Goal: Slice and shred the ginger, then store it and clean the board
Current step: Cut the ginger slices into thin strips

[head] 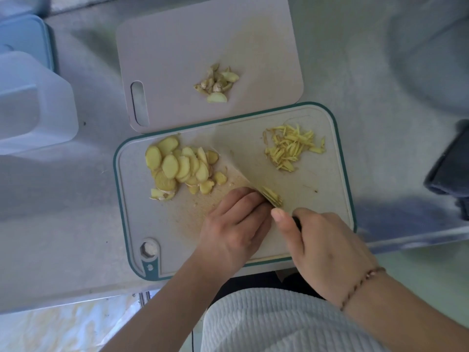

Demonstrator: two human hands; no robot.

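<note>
A teal-rimmed cutting board lies in front of me. A heap of ginger slices covers its left part, and a pile of ginger shreds lies at its upper right. My right hand grips the black handle of a wide knife, whose blade runs up and left across the board. My left hand has its fingers curled down on a small stack of ginger slices, right beside the blade. Fresh-cut strips show at the blade's near end.
A second, pale board behind the first one carries ginger peel and trimmings. Translucent plastic containers stand at the left on the steel counter. A dark object sits at the right edge. The counter's front edge runs just below the board.
</note>
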